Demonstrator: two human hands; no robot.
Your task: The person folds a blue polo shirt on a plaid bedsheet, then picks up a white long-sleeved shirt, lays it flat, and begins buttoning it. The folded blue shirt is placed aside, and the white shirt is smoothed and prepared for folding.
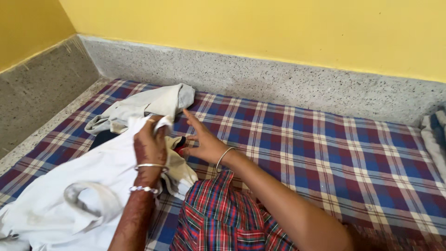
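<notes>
My left hand (149, 145) is closed on the upper edge of a white garment (79, 186) that spreads over the left of a checked bedsheet (325, 139). My right hand (202, 139) hovers just right of it, fingers spread and pointing up-left, holding nothing. A small red item peeks out between the two hands. Both wrists wear bangles. A pale grey garment (148, 106) lies crumpled just beyond the white one.
A red and blue checked garment (223, 218) lies at the bottom centre under my right forearm. A folded striped cloth (434, 135) sits at the right edge. A speckled stone skirting and yellow walls border the sheet at the back and left.
</notes>
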